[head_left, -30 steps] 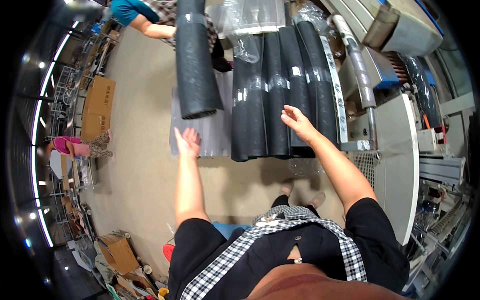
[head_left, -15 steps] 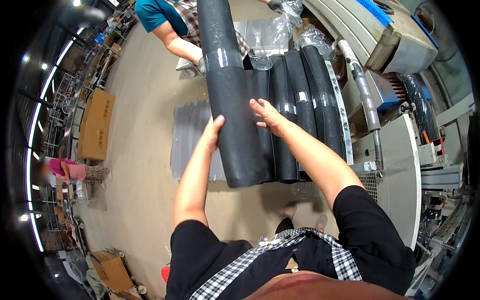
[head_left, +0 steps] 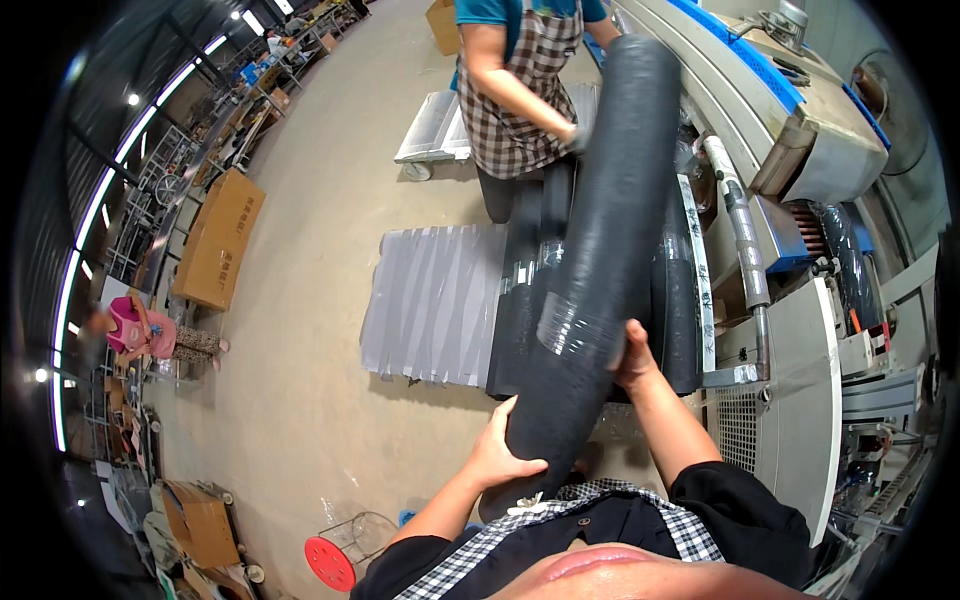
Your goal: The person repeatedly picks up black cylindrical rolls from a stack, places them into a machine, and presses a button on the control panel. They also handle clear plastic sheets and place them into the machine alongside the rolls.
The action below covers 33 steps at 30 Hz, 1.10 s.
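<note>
Beige floor [head_left: 290, 390] surrounds a red stool [head_left: 330, 564], while both hands [head_left: 500, 452], half-curled, clasp a black roll [head_left: 615, 210].

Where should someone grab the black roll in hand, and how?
Likely the near half of the black roll, from both sides, where the left hand and right hand are: it is long, thick and slanted, shows no handle, and a co-worker stands by its far half.

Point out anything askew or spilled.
Mildly odd: the layer of flat grey strips on the left has a ragged near edge, its ends uneven. The long black cylindrical roll slants over other black rolls, but the left hand and right hand hold it. No spill shows.
</note>
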Each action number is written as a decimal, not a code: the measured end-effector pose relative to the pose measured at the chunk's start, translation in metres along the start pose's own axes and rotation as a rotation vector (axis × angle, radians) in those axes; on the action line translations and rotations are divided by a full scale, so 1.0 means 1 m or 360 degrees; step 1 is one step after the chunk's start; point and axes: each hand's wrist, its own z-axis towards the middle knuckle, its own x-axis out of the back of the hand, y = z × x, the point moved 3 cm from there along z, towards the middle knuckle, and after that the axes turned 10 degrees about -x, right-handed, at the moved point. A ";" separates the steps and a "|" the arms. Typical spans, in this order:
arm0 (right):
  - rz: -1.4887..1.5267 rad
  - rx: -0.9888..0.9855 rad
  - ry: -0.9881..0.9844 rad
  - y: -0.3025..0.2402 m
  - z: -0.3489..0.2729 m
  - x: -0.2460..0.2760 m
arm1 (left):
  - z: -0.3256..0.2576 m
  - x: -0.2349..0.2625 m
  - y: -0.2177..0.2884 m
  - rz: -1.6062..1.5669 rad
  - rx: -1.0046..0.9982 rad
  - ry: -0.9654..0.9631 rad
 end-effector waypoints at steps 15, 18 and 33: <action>-0.0164 0.2094 0.0471 -0.121 -0.544 -0.103 | -0.081 -0.195 0.045 -0.1338 0.0945 -0.0719; -0.0310 0.2492 0.0811 -0.091 -0.708 -0.153 | -0.081 -0.272 0.077 -0.1554 0.0976 -0.1076; -0.0537 0.3402 0.2432 0.207 -1.087 -0.364 | -0.086 -0.668 0.245 -0.1152 0.0391 -0.2267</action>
